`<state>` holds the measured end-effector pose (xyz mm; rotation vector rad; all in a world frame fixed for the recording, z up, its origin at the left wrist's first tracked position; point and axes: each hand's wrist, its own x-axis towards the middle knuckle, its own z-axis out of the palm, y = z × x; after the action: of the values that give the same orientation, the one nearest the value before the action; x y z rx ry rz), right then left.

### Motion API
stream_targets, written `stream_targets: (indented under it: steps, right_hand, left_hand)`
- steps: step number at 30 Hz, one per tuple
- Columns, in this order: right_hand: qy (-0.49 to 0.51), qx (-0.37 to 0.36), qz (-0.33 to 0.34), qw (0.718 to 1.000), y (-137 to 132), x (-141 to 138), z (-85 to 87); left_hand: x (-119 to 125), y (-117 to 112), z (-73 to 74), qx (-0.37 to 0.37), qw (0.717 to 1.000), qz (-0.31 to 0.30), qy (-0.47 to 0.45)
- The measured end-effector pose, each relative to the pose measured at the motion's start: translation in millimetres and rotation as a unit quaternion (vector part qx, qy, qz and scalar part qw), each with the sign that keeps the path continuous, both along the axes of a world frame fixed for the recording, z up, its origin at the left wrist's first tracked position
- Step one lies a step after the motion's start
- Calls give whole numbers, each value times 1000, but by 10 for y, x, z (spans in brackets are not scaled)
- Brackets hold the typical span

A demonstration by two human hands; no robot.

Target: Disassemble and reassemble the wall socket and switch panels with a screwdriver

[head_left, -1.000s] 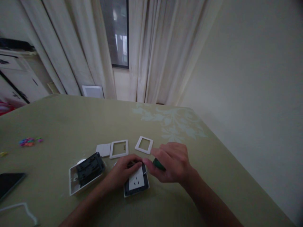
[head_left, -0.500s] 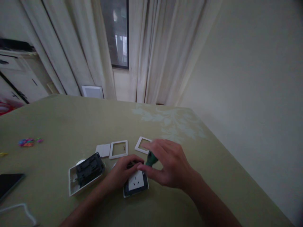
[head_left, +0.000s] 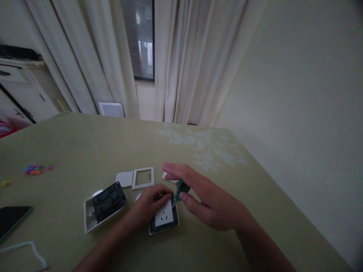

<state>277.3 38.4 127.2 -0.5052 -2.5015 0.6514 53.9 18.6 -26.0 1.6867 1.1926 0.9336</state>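
A wall socket (head_left: 163,218) with a white face and dark frame lies on the table in front of me. My left hand (head_left: 151,200) grips its far left part, fingers curled over the upper edge. In my right hand (head_left: 202,196) is a short screwdriver (head_left: 181,187) with a green handle, held between thumb and fingers. Its shaft slants down to the socket's right side, by the dark frame. The exact contact of the tip is too small to make out. Part of the handle is hidden by my fingers.
To the left a white box (head_left: 93,226) holds a dark socket back (head_left: 109,202). Beyond it lie a white panel (head_left: 124,179) and a white frame (head_left: 143,186). Another white piece (head_left: 169,177) is partly behind my right hand. Colourful bits (head_left: 35,169), a dark tablet-like slab (head_left: 13,219) and a cable (head_left: 34,247) lie far left.
My right hand's fingers have stretched out and shifted to the left over the white frame. The screwdriver is more upright, its shaft now showing. My left hand stays on the socket.
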Motion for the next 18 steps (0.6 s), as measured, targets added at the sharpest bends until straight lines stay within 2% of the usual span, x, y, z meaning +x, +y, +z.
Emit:
stream_targets:
  steps: [1,2,4,6,7,8,9,12,14,16,18]
  right_hand:
    - [3,-21,16,1000,19,15,8]
    - [8,-12,8,1000,42,26,-7]
    - [21,92,-57,994,86,35,-84]
    - [41,233,-128,963,106,32,-162]
    - [44,272,-148,950,103,31,-177]
    - [40,277,-152,948,94,33,-169]
    - [29,248,-141,958,79,38,-140]
    - [-2,79,-58,995,45,67,-14]
    - [-3,22,-28,999,49,75,2]
    - [12,78,-51,996,64,55,-66]
    - [35,205,-89,974,63,10,-163]
  left_hand:
    - [0,2,-6,0,1000,-1,4]
    - [0,4,-11,1,1000,-3,9]
    - [-4,7,-20,12,1000,-1,22]
    - [-9,6,-23,29,999,6,38]
    - [-9,4,-22,35,998,6,43]
    - [-9,3,-19,38,998,8,47]
    - [-7,2,-13,38,998,8,51]
    - [1,2,7,32,998,2,52]
    - [6,4,19,30,998,-1,49]
    - [8,6,28,34,998,-4,44]
    - [8,7,34,37,999,-4,39]
